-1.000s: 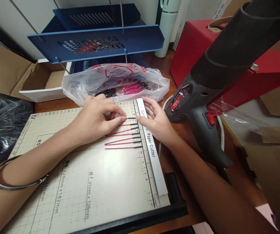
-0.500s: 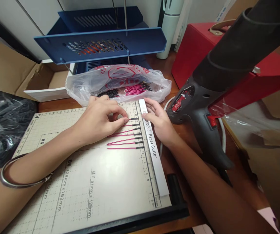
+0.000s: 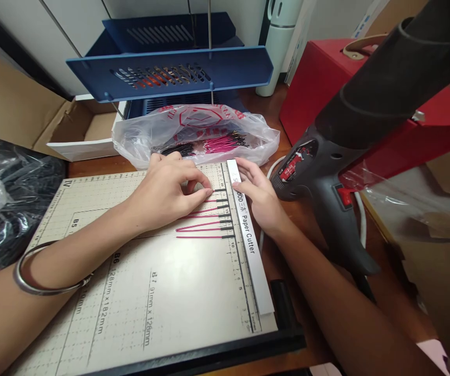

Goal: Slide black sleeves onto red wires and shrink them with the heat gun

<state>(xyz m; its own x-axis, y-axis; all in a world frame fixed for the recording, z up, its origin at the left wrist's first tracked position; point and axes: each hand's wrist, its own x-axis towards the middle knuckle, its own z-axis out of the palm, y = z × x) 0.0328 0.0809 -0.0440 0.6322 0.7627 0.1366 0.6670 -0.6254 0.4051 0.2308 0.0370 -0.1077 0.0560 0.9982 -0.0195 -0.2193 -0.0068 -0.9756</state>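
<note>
A cream paper cutter (image 3: 193,282) with printed grid lines lies before me. Several thin pink-red wires (image 3: 199,237) with black sleeved ends rest on it, roughly side by side, their black ends towards the ruler along its right edge. My left hand (image 3: 172,185) pinches one more such wire (image 3: 220,190) between thumb and forefinger; its black end points right, and the rest is hidden under the hand. My right hand (image 3: 262,193) holds the cutter's right edge, the thumb on the white strip (image 3: 248,235) and the fingers over the outer side.
Behind the cutter lies a clear plastic bag (image 3: 146,130) with black and pink wires. A blue rack (image 3: 240,68) stands behind it. To the right are a heat gun (image 3: 334,156) and a red box (image 3: 307,83); at left, an open carton (image 3: 84,149) and black plastic wrapping (image 3: 13,167).
The whole view has shifted slightly, so things appear a little further right. Both hands keep nearly the same place and grip on the cutter.
</note>
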